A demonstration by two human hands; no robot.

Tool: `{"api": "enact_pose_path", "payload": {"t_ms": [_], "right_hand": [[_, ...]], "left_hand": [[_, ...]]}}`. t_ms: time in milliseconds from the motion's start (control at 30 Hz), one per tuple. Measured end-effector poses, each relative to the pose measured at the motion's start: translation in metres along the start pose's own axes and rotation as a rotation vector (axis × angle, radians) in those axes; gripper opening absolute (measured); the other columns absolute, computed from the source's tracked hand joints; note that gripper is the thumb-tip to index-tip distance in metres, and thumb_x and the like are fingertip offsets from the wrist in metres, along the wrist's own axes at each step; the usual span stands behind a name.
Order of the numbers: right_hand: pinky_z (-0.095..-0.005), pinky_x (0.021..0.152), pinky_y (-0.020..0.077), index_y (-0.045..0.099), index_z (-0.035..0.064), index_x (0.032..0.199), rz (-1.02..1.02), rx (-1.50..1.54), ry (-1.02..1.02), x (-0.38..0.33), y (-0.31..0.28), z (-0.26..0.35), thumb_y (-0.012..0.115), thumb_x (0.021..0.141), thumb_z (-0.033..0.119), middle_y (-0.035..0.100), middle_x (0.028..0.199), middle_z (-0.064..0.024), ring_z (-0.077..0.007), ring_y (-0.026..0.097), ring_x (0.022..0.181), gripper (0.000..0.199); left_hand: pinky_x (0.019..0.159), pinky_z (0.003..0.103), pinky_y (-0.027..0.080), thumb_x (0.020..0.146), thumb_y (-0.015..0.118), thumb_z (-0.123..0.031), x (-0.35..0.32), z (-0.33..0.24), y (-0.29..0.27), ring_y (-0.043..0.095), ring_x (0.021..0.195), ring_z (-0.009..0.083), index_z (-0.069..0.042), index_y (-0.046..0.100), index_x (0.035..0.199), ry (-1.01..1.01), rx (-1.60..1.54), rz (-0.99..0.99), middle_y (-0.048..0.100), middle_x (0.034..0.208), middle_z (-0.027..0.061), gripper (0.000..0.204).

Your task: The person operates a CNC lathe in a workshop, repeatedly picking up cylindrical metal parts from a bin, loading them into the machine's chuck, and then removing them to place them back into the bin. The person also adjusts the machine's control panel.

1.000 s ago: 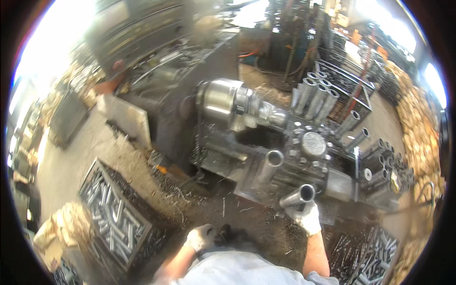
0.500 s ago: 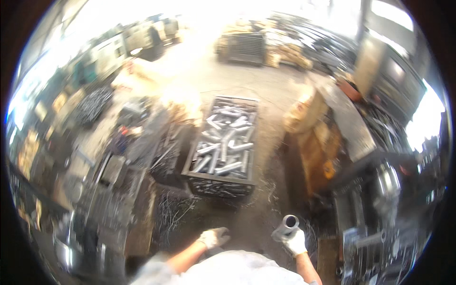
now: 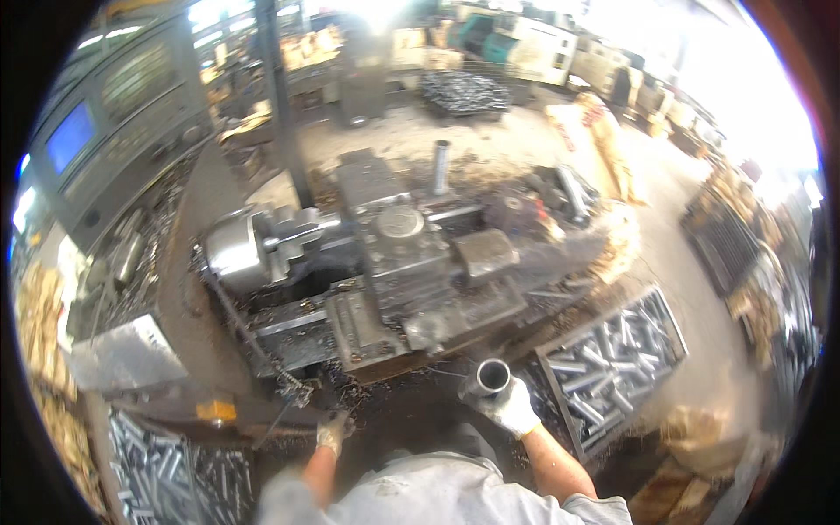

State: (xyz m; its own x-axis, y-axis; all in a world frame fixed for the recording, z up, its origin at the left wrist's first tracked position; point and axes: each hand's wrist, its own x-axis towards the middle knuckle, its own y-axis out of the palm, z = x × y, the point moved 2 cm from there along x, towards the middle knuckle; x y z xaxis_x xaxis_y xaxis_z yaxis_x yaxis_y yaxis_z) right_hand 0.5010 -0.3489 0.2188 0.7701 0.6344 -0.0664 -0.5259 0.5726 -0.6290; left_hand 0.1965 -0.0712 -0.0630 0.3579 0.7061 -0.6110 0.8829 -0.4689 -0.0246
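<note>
My right hand [image 3: 516, 409], in a white glove, is closed around a grey metal tube [image 3: 478, 387]. The tube's open round end points up toward me, and its lower part is partly hidden by the hand. Low at the left is my gloved left hand [image 3: 332, 434], held beside the front of the machine; its fingers are blurred and no held object can be made out. In front of me stands a metal lathe with a shiny round chuck [image 3: 234, 249] at the left and a dark carriage [image 3: 400, 262] in the middle. Another tube [image 3: 441, 168] stands upright behind the carriage.
A metal crate [image 3: 570, 427] of cut tubes is at my right. More tubes [image 3: 144, 468] lie in a heap at the lower left. Metal shavings [image 3: 350, 394] litter the lathe's near side. A dark post [image 3: 284, 105] rises behind the chuck, and a large machine with a blue screen [image 3: 72, 137] stands far left.
My view has swung left: the lathe is now ahead and the tube crate has shifted from the middle to the right. The right hand still holds the tube; my hands are farther apart.
</note>
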Motion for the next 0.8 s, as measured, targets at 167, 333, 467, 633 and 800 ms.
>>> {"api": "enact_pose_path", "payload": {"t_ms": [167, 333, 467, 633, 800], "right_hand": [[-0.0422, 0.084, 0.0615, 0.076, 0.0095, 0.111, 0.135, 0.024, -0.184, 0.121, 0.020, 0.035, 0.089, 0.079, 0.043, 0.079, 0.101, -0.0185, -0.0346, 0.078, 0.100, 0.048], [-0.0442, 0.091, 0.0613, 0.071, 0.0106, 0.129, 0.382, -0.061, -0.168, 0.187, 0.025, 0.039, 0.088, 0.081, 0.052, 0.079, 0.114, -0.0184, -0.0369, 0.076, 0.108, 0.065], [-0.0442, 0.090, 0.0625, 0.075, 0.0100, 0.124, 0.697, -0.258, -0.520, 0.237, -0.030, 0.041, 0.086, 0.083, 0.037, 0.079, 0.112, -0.0184, -0.0376, 0.077, 0.102, 0.050], [-0.0374, 0.087, 0.0627, 0.081, 0.0043, 0.109, 0.678, 0.149, -0.515, 0.347, -0.101, 0.113, 0.071, 0.088, 0.018, 0.081, 0.102, -0.0152, -0.0280, 0.078, 0.094, 0.027], [-0.0332, 0.090, 0.0604, 0.082, 0.0052, 0.116, 0.836, 0.254, -0.424, 0.470, 0.006, 0.172, 0.064, 0.090, 0.009, 0.081, 0.115, -0.0116, -0.0216, 0.075, 0.097, 0.032]], "left_hand": [[0.072, 0.037, 0.062, 0.106, 0.061, -0.040, -0.015, 0.034, -0.089, 0.075, 0.079, 0.0297, 0.003, 0.070, 0.117, 0.192, -0.601, -0.818, 0.074, 0.089, 0.0182, 0.045], [0.109, 0.050, 0.051, 0.108, 0.052, -0.057, -0.061, -0.046, -0.146, 0.062, 0.131, 0.0463, 0.005, 0.045, 0.156, 0.205, -0.016, -1.447, 0.058, 0.149, 0.0324, 0.079], [0.103, 0.042, 0.053, 0.113, 0.050, -0.037, -0.069, -0.083, -0.176, 0.064, 0.124, 0.0329, -0.002, 0.050, 0.154, 0.386, -0.086, -1.336, 0.065, 0.138, 0.0243, 0.054], [0.082, 0.041, 0.051, 0.111, 0.052, -0.046, -0.070, -0.085, -0.210, 0.063, 0.086, 0.0254, -0.005, 0.064, 0.113, 0.368, -0.145, -1.142, 0.064, 0.090, 0.0077, 0.043], [0.077, 0.037, 0.053, 0.108, 0.054, -0.036, -0.056, -0.125, -0.069, 0.061, 0.082, 0.0171, -0.013, 0.067, 0.097, 0.573, -0.405, -0.864, 0.062, 0.089, 0.0005, 0.028]]}}
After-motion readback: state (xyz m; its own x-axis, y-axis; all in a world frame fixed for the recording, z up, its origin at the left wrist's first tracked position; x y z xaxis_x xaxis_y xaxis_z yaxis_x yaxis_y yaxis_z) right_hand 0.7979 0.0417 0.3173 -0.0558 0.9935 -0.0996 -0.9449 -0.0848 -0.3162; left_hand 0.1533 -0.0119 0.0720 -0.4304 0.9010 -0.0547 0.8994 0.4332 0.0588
